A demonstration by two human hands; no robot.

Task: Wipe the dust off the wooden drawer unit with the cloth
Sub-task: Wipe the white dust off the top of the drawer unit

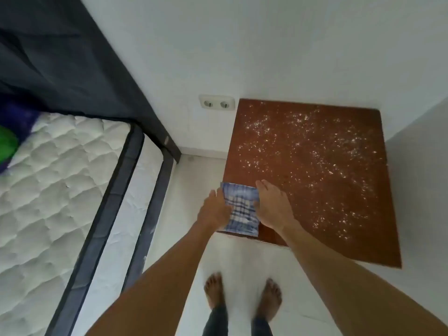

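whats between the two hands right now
The blue checked cloth, held by left hand and right hand over the drawer unit corner, in the head view.

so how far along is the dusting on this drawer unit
Barely begun. Done: nothing looks clearly wiped; white dust still speckles most of the top of the drawer unit. In hand: the left hand and right hand hold the checked cloth by its edges at the near left corner. Left: wiping nearly the whole top.

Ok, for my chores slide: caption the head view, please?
Left hand and right hand hold a blue checked cloth at the near-left corner of the dust-speckled wooden drawer unit.
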